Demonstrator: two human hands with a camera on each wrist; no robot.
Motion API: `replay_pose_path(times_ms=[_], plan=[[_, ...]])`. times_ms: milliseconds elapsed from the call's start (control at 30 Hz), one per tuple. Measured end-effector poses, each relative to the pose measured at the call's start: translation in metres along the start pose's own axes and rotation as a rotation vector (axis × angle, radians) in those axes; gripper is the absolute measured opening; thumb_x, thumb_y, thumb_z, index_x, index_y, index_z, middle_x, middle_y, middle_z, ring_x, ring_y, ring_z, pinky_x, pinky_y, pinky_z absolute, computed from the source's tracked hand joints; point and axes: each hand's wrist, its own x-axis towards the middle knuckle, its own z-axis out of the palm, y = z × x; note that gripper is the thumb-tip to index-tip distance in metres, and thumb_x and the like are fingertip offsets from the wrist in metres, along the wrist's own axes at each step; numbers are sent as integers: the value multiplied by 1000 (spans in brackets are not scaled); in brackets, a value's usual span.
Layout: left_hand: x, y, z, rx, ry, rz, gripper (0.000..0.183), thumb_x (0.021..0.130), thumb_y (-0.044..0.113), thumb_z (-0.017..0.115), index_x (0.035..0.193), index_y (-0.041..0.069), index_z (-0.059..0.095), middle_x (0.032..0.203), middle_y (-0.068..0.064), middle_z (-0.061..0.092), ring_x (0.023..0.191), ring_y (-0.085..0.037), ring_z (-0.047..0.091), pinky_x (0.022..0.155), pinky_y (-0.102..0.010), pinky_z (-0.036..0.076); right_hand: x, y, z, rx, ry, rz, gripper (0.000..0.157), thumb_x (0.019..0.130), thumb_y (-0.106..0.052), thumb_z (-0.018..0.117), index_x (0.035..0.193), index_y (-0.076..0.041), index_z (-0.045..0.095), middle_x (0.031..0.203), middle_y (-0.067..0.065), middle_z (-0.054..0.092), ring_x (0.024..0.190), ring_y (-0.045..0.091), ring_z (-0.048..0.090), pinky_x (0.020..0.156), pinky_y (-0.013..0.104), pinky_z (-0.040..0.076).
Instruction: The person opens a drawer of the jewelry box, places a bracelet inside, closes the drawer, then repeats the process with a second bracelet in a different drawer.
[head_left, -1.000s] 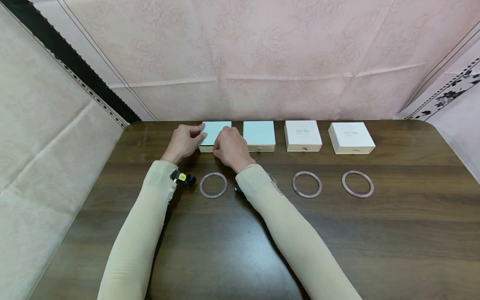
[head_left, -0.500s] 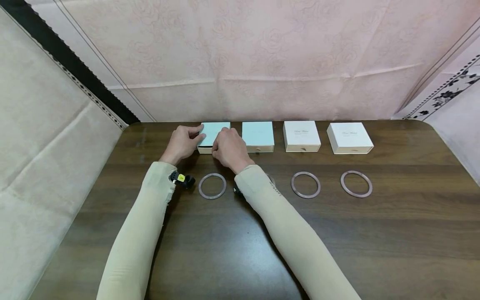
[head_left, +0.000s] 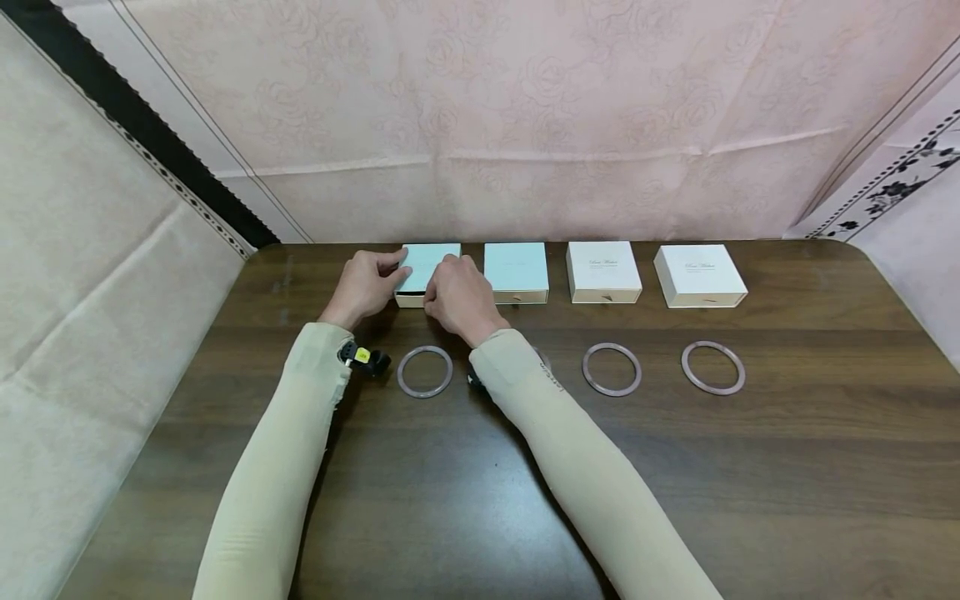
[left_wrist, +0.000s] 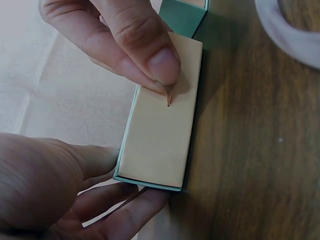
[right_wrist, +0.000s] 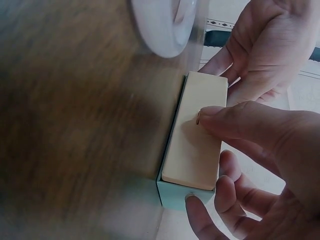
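Note:
At the left end of the row is a small drawer box point(head_left: 431, 260) with a teal sleeve and a cream drawer front point(left_wrist: 155, 140). My left hand point(head_left: 363, 283) grips its left end, thumb and fingers spread about the corner. With thumb and forefinger, my right hand point(head_left: 463, 298) pinches a small ribbon tab point(left_wrist: 169, 95) in the middle of the drawer front. That front sits level with the sleeve's edge in the left wrist view. Below the box on the table lies a pale purple bangle point(head_left: 401, 372).
To the right stand another teal box point(head_left: 516, 265) and two white boxes, one nearer point(head_left: 603, 265) and one at the end point(head_left: 699, 267). Bangles point(head_left: 612, 393) lie in a row before them, one mostly hidden by my right sleeve point(head_left: 570, 433). A cloth backdrop point(head_left: 525, 200) rises behind the table.

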Motion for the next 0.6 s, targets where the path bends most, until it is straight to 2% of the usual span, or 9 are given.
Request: replay_pose_path(times_ms=[233, 367, 467, 600], plan=[[0, 0, 0, 1, 5, -2, 44, 105, 27, 58, 147, 14, 53, 150, -6, 56, 103, -24, 65, 72, -25, 47, 0, 0, 0, -17, 7, -10, 18, 95, -15, 72, 81, -17, 84, 107, 4, 64, 121, 26, 53, 86, 33, 56], [0, 0, 0, -5, 1, -7, 44, 106, 27, 58, 148, 15, 53, 150, -7, 56, 105, -23, 65, 72, -25, 48, 0, 0, 0, -20, 6, -13, 17, 95, -15, 72, 82, -16, 84, 108, 4, 65, 121, 27, 53, 86, 33, 56], [0, 0, 0, -7, -2, -7, 44, 106, 27, 58, 148, 14, 53, 151, -6, 55, 112, -25, 65, 77, -29, 50, 0, 0, 0, -20, 5, -15, 18, 95, -15, 72, 82, -16, 84, 108, 4, 65, 121, 27, 53, 85, 33, 56], [0, 0, 0, -13, -3, -5, 44, 106, 26, 58, 147, 13, 53, 153, -5, 52, 125, -28, 62, 91, -38, 53, 0, 0, 0, -22, 8, -19, 20, 95, -14, 71, 80, -16, 84, 106, 4, 65, 119, 27, 53, 84, 33, 56]])
